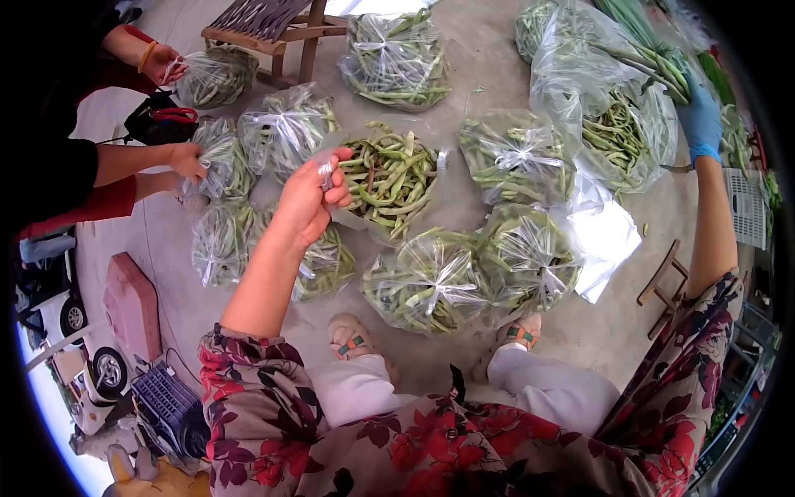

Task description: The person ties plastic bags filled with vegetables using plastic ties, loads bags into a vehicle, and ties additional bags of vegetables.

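Bare and curled, my left hand [319, 199] pinches the edge of an open clear bag [389, 178] full of green bean pods. On the far right my right hand [701, 116], in a blue glove, has its fingers around the ends of long green stalks [646, 65]. Those stalks reach across a large open plastic bag [617, 137] with more beans inside. Tied bags of beans lie around the open one: one [515, 157] to its right, two nearer my feet [431, 282] [530, 261], and one beyond it [396, 62].
Another person's hand [166, 66] holds a bag at the upper left; more hands [189, 161] touch a bag below it. A wooden stool [286, 33] stands at the top. White sheets [603, 240], a small wooden frame [662, 286] and a white crate [745, 207] are at right.
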